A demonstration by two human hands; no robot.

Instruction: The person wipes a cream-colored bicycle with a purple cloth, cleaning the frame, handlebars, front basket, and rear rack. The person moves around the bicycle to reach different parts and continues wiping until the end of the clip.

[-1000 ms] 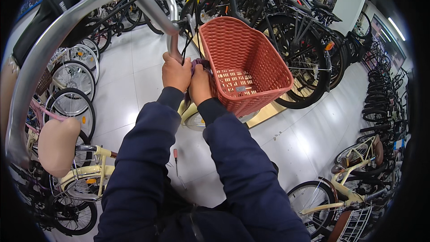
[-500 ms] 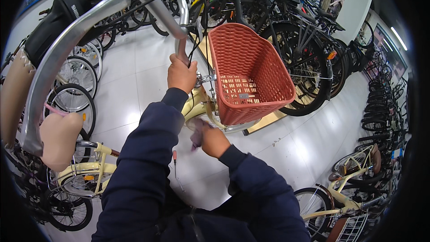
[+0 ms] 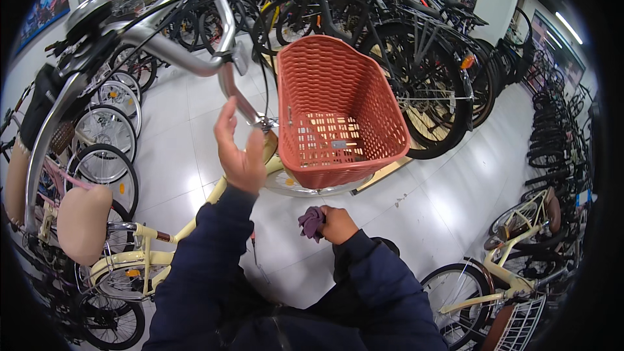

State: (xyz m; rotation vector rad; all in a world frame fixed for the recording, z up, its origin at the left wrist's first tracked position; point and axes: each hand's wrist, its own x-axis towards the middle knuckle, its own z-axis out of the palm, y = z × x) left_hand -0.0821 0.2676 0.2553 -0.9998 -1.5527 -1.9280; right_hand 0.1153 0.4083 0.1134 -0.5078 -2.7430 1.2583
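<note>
My left hand [image 3: 239, 156] is raised beside the silver handlebar stem [image 3: 235, 91], its fingers stretched apart and holding nothing. In my right hand [image 3: 339, 225] is a crumpled purple cloth [image 3: 312, 222], held below the basket and apart from the bicycle. A reddish woven plastic basket [image 3: 341, 107] hangs at the front of the cream-yellow bicycle [image 3: 195, 222]; only a small flat piece lies at its bottom. The silver handlebar [image 3: 156, 40] with black cables curves toward the upper left. A beige saddle [image 3: 84, 224] shows at the left.
A screwdriver [image 3: 254, 247] with a red handle lies on the white tiled floor [image 3: 292, 263]. Parked bicycles crowd the left and back, with a black rear wheel [image 3: 432, 91] just beyond the basket. Another cream bicycle [image 3: 500, 279] stands at the lower right.
My left hand has let go of the handlebar stem and opened. The right hand has drawn the cloth away from the frame, down and to the right. The handlebar and basket appear turned and shifted left.
</note>
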